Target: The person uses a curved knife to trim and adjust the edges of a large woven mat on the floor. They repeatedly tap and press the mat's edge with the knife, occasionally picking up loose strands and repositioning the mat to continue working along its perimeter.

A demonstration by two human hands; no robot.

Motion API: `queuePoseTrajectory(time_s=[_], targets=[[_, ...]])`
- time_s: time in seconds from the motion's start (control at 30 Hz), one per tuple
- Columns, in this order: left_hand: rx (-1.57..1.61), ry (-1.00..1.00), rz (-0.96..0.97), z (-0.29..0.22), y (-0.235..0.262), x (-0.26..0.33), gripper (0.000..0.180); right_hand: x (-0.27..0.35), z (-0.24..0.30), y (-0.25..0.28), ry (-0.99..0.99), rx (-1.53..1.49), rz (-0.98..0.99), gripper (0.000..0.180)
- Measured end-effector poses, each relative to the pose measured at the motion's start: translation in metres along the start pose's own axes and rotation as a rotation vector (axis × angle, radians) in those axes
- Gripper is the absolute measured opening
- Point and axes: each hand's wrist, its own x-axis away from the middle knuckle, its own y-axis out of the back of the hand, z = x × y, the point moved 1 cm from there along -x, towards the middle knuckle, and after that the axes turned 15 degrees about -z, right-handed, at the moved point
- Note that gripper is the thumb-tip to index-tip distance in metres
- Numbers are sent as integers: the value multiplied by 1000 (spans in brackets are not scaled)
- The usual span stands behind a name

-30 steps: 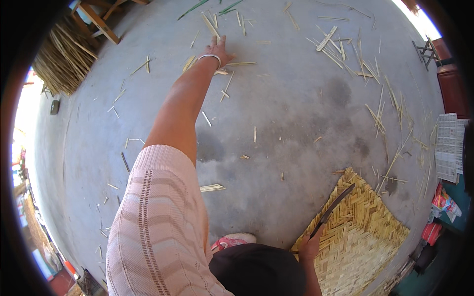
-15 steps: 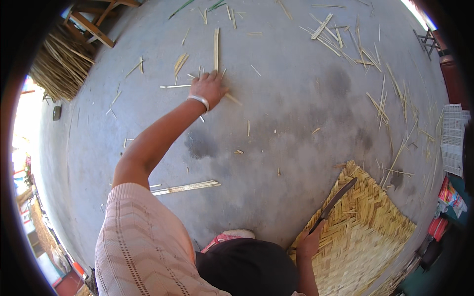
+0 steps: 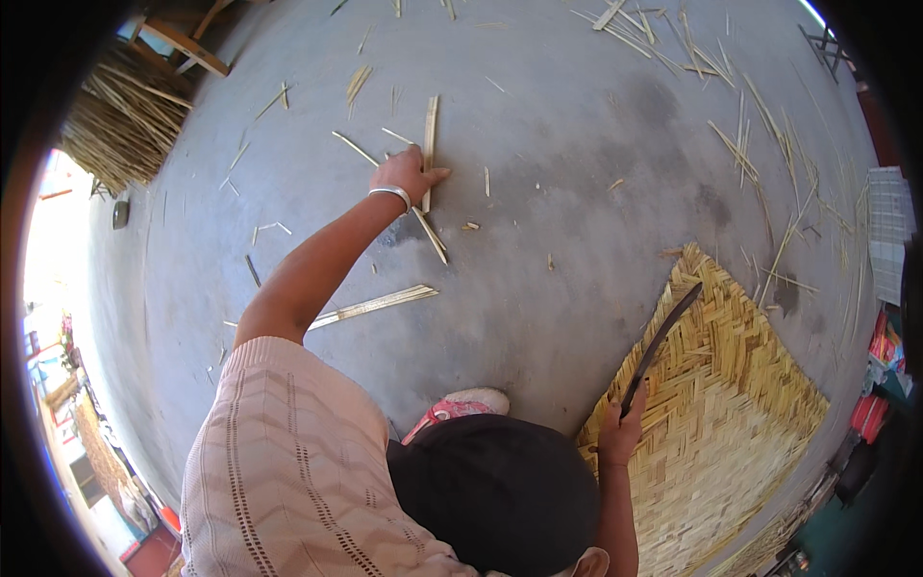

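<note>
My left hand (image 3: pixel 402 175) reaches down to the floor, fingers curled round several thin dry plant strips (image 3: pixel 432 237) whose ends stick out on both sides. Its thumb lies across a wider pale strip (image 3: pixel 431 125); whether that one is gripped cannot be made out. At the lower right, my right hand (image 3: pixel 620 435) is closed on the handle of a long knife (image 3: pixel 663 332), its dark, slightly curved blade pointing up and away. Under the knife lies a woven straw mat (image 3: pixel 735 423). Another pale flat strip (image 3: pixel 377 306) rests on the floor beside my left forearm.
Loose strips (image 3: pixel 635 34) are scattered across the grey floor (image 3: pixel 538 317), mostly far right. A bundle of dry stalks (image 3: pixel 125 125) stands at the far left by a wooden frame (image 3: pixel 183 43). A pink-and-white shoe (image 3: pixel 457 406) shows beside a black rounded shape (image 3: pixel 495 486).
My left hand has turned, swinging the thin strips round, and its thumb now crosses the wider strip. The knife stays in my right hand. The whole view has shifted slightly.
</note>
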Motion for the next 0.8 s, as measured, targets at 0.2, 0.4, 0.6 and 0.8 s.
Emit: queuePoseTrajectory(time_s=[0.2, 0.4, 0.6, 0.8], targets=[[101, -76, 144, 16, -7, -23, 34, 61, -13, 46, -72, -197, 31, 60], [798, 301, 632, -35, 3, 24, 27, 133, -36, 132, -371, -234, 41, 61], [898, 134, 848, -129, -2, 111, 30, 207, -46, 206, -519, -316, -212, 64], [807, -271, 874, -208, -17, 193, 28, 261, -46, 242, -710, -522, -392, 62]])
